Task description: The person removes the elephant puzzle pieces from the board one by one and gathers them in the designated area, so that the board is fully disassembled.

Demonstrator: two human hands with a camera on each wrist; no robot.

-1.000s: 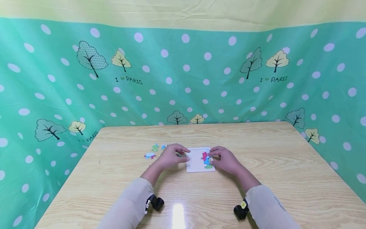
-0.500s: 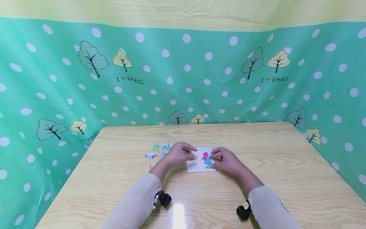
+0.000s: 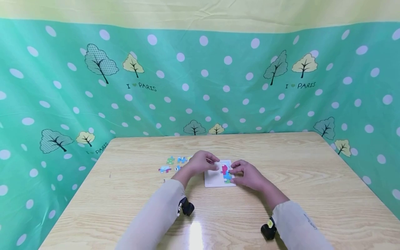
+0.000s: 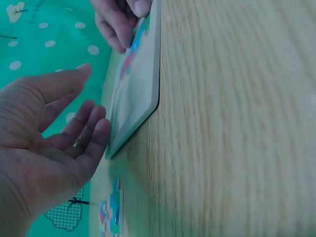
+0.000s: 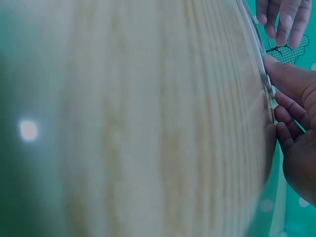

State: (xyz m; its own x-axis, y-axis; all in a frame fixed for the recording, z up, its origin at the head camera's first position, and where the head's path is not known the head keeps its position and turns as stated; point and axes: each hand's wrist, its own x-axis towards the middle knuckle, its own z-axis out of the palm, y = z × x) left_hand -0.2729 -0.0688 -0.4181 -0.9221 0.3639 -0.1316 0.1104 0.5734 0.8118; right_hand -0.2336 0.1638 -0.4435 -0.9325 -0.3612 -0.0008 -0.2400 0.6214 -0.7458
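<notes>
A square white puzzle tray (image 3: 212, 178) lies on the table in the head view. Joined jigsaw pieces (image 3: 225, 169) in red, blue and green fill its right side; the rest of its face shows bare. My left hand (image 3: 201, 163) hovers over the tray's far left part. In the left wrist view its thumb stands apart from the bent fingers (image 4: 101, 131), with nothing visible between them. At the tray's right edge, my right hand (image 3: 248, 176) rests its thumb and fingertips on the joined pieces. How firmly it presses cannot be seen.
Several loose jigsaw pieces (image 3: 164, 169) lie on the wooden table (image 3: 131, 194) left of the tray, some partly hidden behind my left hand. A green dotted curtain (image 3: 215, 69) hangs behind the table. Black wrist cameras (image 3: 187, 206) sit on both sleeves.
My left hand has moved right and a little away, from beside the tray to above it, uncovering more loose pieces. The right hand stays at the tray's right edge.
</notes>
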